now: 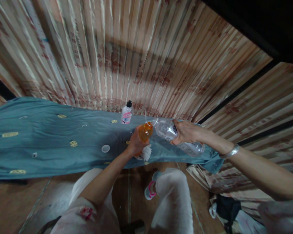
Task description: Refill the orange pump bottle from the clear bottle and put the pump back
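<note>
My left hand (135, 143) is wrapped round a small orange see-through bottle (145, 132), its uncapped mouth pointing up and to the right. A large clear plastic bottle (166, 130) with a dark-lettered label lies tilted in my right hand (184, 131). Its neck is close to the orange bottle's mouth; I cannot tell whether they touch. White crumpled tissue (146, 152) shows just below my left hand, and whether it is held or lying there is unclear. Behind, a clear squeeze bottle (126, 114) with a black cap and pink label stands upright.
A teal patterned cloth (46, 139) covers the long narrow surface. On it lies a round whitish lid (105, 149). A pleated curtain (136, 58) hangs along the back and right, with a dark pole (239, 91). Dark and light fabric (227, 208) lies at lower right.
</note>
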The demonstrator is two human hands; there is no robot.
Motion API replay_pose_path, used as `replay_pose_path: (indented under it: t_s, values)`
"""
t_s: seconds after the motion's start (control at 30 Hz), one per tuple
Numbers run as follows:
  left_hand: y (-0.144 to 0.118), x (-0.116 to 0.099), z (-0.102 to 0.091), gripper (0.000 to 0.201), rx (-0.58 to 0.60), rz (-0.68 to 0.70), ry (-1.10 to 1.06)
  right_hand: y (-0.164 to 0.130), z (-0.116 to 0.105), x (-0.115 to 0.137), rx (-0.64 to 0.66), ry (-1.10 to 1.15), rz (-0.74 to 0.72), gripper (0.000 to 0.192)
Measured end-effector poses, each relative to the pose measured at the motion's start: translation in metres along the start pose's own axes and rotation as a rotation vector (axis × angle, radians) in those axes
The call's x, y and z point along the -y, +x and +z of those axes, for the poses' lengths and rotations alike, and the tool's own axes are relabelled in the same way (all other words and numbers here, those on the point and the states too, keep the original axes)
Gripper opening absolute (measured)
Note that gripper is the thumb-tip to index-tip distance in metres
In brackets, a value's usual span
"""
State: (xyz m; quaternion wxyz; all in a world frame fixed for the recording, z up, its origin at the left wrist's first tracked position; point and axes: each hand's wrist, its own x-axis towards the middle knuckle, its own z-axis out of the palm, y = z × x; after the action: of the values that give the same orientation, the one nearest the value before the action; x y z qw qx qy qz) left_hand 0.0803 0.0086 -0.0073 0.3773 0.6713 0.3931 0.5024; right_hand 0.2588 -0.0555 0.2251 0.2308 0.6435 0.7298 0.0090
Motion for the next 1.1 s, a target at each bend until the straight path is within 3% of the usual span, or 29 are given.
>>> replay_pose_path:
  t_s: [1.1]
  values:
    - [0.0002,0.0013,0.0001,0.080,0.008,0.001,0.002,0.0003,0.0006,0.0002,-0.002,0.001,0.002,0.072]
